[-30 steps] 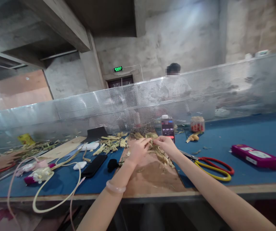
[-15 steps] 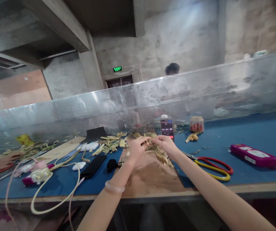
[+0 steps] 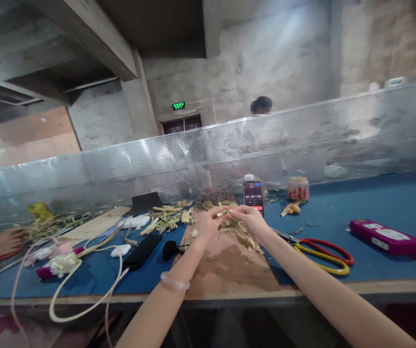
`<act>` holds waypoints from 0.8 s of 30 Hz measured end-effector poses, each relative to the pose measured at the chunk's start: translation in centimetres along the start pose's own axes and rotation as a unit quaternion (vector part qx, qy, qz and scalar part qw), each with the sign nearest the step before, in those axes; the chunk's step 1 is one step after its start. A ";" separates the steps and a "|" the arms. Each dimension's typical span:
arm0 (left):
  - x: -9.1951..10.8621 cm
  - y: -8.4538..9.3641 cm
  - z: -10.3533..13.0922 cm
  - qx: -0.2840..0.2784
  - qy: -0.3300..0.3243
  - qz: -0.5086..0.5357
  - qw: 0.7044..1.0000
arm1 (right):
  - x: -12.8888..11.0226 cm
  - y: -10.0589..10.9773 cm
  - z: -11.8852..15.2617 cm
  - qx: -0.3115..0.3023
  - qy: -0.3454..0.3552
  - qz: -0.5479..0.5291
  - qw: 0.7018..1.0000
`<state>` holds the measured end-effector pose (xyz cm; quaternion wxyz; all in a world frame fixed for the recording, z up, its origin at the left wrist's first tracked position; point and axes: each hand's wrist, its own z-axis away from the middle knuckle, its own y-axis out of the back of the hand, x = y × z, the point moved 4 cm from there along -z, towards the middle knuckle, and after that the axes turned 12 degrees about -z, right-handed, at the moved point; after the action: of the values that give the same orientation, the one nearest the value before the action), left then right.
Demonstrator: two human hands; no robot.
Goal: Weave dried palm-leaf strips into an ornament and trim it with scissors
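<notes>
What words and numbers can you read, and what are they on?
"EXIT": on the green sign; the characters above it are too blurred to be sure.
Too blurred or small to read: the digits on the upright phone, and markings on the jar and purple case.

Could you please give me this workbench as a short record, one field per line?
Left hand: left hand over the board, fingertips near the right hand's
Right hand: right hand, fingers pinched; any held piece too small to tell
On board: dried plant pieces
Right of board: scissors, purple case, jar
Left of board: flat black phone
Beyond: perforated screen, a person behind it
</notes>
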<state>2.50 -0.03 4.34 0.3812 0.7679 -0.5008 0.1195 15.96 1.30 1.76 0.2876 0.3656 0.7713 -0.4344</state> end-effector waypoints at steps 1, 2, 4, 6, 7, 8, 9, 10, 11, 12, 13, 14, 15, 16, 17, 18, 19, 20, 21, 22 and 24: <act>0.0 0.0 0.0 -0.004 -0.008 -0.002 1.000 | 0.0 -0.1 0.0 -0.002 -0.002 -0.019 1.000; 0.1 0.0 -0.1 -0.009 -0.019 -0.004 1.000 | -0.1 -0.1 0.1 -0.004 -0.005 -0.039 0.999; 0.1 0.1 -0.1 -0.017 -0.047 -0.005 0.999 | -0.2 -0.2 0.2 -0.010 -0.015 -0.072 0.997; 0.3 0.1 -0.1 -0.022 -0.072 -0.004 0.997 | -0.2 -0.3 0.2 -0.025 -0.023 -0.086 0.996; 0.3 0.2 -0.1 -0.023 -0.082 -0.005 0.996 | -0.2 -0.4 0.2 -0.034 -0.026 -0.088 0.995; 0.4 0.2 0.0 -0.021 -0.091 -0.005 0.996 | -0.1 -0.4 0.2 -0.041 -0.028 -0.089 0.995; 0.5 0.2 0.0 -0.020 -0.098 -0.004 0.995 | 0.0 -0.4 0.1 -0.047 -0.032 -0.091 0.994; 0.6 0.2 0.0 -0.018 -0.103 0.000 0.995 | 0.1 -0.5 0.1 -0.051 -0.038 -0.092 0.994; 0.7 0.2 0.1 -0.017 -0.106 0.006 0.994 | 0.2 -0.5 0.1 -0.054 -0.044 -0.094 0.993; 0.7 0.2 0.1 -0.016 -0.108 0.013 0.994 | 0.3 -0.4 0.0 -0.054 -0.049 -0.094 0.993; 0.8 0.2 0.1 -0.016 -0.108 0.020 0.994 | 0.4 -0.4 0.0 -0.053 -0.053 -0.095 0.993; 0.8 0.1 0.2 -0.015 -0.108 0.024 0.994 | 0.5 -0.4 0.0 -0.050 -0.055 -0.097 0.993; 0.9 0.1 0.2 -0.013 -0.108 0.025 0.994 | 0.5 -0.3 0.0 -0.047 -0.056 -0.098 0.993; 0.9 0.2 0.2 -0.009 -0.108 0.023 0.994 | 0.5 -0.2 -0.1 -0.042 -0.055 -0.100 0.993; 1.0 0.2 0.2 -0.007 -0.108 0.019 0.994 | 0.5 -0.2 -0.1 -0.039 -0.054 -0.102 0.993; 1.0 0.2 0.3 -0.005 -0.109 0.015 0.994 | 0.5 -0.2 0.0 -0.038 -0.056 -0.104 0.992; 1.0 0.2 0.3 -0.003 -0.111 0.013 0.994 | 0.4 -0.2 0.0 -0.039 -0.062 -0.104 0.992; 1.0 0.2 0.3 -0.003 -0.113 0.013 0.994 | 0.4 -0.3 0.0 -0.044 -0.070 -0.104 0.991; 1.0 0.2 0.2 -0.003 -0.113 0.014 0.993 | 0.4 -0.4 0.1 -0.050 -0.080 -0.102 0.990; 0.9 0.3 0.2 -0.001 -0.112 0.015 0.994 | 0.4 -0.5 0.1 -0.057 -0.089 -0.100 0.989; 0.8 0.3 0.2 0.005 -0.108 0.019 0.994 | 0.3 -0.6 0.2 -0.066 -0.097 -0.098 0.988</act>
<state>2.59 -0.75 4.79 0.3190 0.7683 -0.5530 0.0456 15.33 1.04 1.66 0.3405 0.2241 0.7990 -0.4420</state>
